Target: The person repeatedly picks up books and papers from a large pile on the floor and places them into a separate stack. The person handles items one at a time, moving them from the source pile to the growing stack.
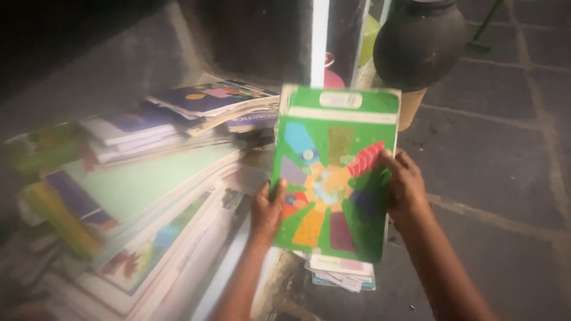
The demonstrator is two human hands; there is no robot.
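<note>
I hold a green book (333,154) with a colourful fan-shaped picture on its cover upright in front of me. My left hand (267,211) grips its lower left edge, thumb on the cover. My right hand (404,184) clasps its right edge, thumb across the cover. Below the book a small pile of thin booklets (340,272) lies on the floor.
A sprawling heap of books and workbooks (137,196) fills the left side, leaning against a dark wall. A round black pot (419,38) stands at the top right beside a white post (319,41). Grey stone floor tiles (505,154) lie to the right.
</note>
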